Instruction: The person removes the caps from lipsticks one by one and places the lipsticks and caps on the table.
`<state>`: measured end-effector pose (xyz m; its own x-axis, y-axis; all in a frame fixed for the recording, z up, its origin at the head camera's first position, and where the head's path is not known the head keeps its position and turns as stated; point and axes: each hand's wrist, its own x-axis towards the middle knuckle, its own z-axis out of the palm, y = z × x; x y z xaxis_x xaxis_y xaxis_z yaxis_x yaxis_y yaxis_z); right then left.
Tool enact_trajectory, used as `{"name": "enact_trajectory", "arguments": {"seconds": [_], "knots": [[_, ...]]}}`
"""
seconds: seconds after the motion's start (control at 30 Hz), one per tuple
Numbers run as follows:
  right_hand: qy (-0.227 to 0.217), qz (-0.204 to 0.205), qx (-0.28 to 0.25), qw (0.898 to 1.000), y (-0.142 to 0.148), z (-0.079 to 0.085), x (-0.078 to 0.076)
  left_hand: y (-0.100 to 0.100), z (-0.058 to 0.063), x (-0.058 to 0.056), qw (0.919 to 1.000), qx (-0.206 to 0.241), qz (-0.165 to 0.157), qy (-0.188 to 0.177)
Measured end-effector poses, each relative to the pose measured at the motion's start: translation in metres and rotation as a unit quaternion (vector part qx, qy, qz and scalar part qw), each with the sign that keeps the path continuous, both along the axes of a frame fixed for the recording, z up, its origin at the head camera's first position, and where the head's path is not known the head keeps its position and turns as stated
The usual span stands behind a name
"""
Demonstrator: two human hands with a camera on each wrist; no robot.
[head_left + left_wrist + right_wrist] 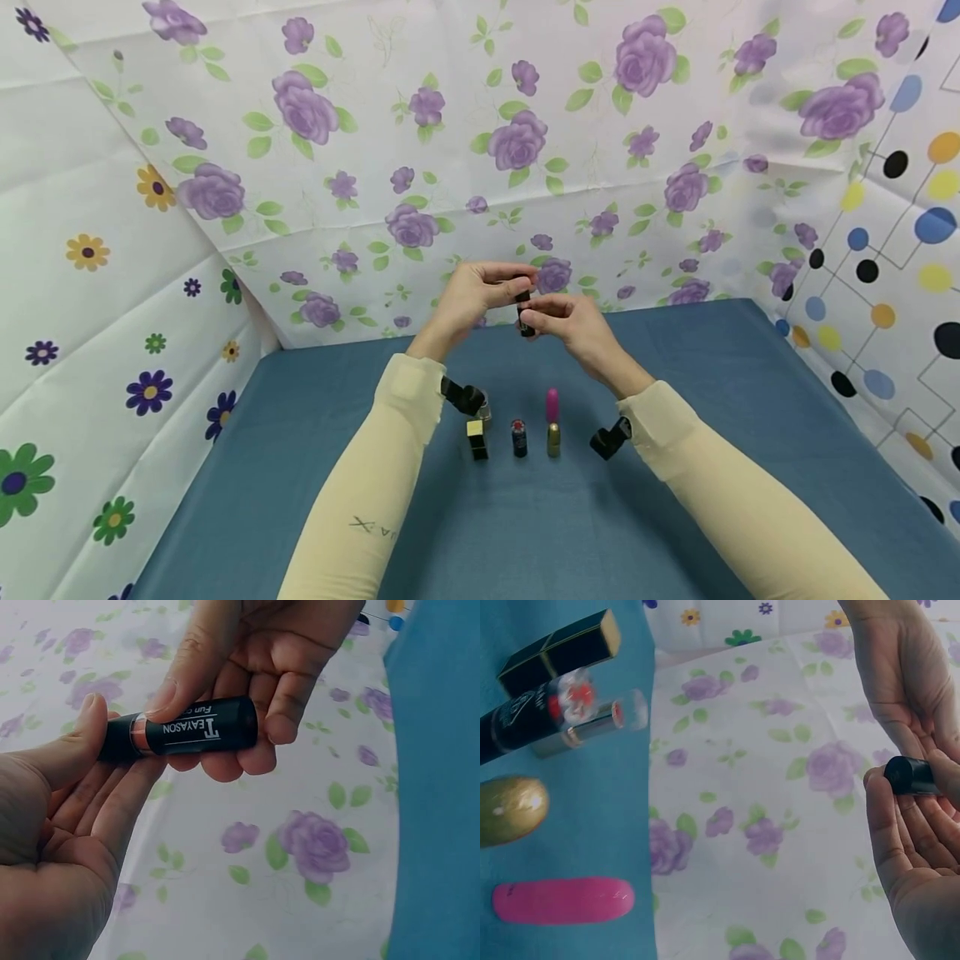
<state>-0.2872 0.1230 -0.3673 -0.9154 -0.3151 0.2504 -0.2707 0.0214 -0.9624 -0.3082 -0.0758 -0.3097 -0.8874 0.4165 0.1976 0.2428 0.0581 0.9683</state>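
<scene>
Both hands hold a black lipstick tube [202,729] with white lettering, raised above the far part of the table. My left hand [483,292] pinches its upper end between thumb and fingers. Lower down, my right hand [566,323] grips the lettered part, thumb on top and fingers beneath. A coppery pink band shows between the two black parts in the left wrist view. In the right wrist view only one black end of the tube shows, at the fingertips of the right hand [922,855].
On the blue table [330,467] stand a black box with gold top [477,440], a dark tube with red-and-white top [519,438], a gold tube [553,440] and a pink tube [552,405]. A clear-capped lipstick [592,727] is behind the box. Flowered cloth [360,275] rises behind.
</scene>
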Motion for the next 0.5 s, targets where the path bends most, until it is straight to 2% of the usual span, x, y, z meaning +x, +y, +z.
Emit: {"name": "enact_trajectory", "arguments": {"seconds": [0.13, 0.3, 0.37, 0.5], "knots": [[0.011, -0.002, -0.001, 1.000, -0.003, 0.003, 0.002, -0.004, 0.005, 0.002, 0.9999, -0.008, -0.005, 0.011], [0.011, -0.002, 0.004, 1.000, -0.006, -0.003, 0.006, -0.004, -0.006, 0.004, 0.9999, -0.006, 0.004, 0.012], [0.015, -0.012, 0.020, 1.000, -0.006, -0.008, 0.006, -0.004, -0.010, 0.004, 0.9998, 0.001, 0.020, -0.003], [0.020, -0.030, 0.089, 0.995, -0.004, -0.020, 0.006, -0.005, -0.013, 0.003, 0.9958, 0.038, 0.083, -0.010]]}}
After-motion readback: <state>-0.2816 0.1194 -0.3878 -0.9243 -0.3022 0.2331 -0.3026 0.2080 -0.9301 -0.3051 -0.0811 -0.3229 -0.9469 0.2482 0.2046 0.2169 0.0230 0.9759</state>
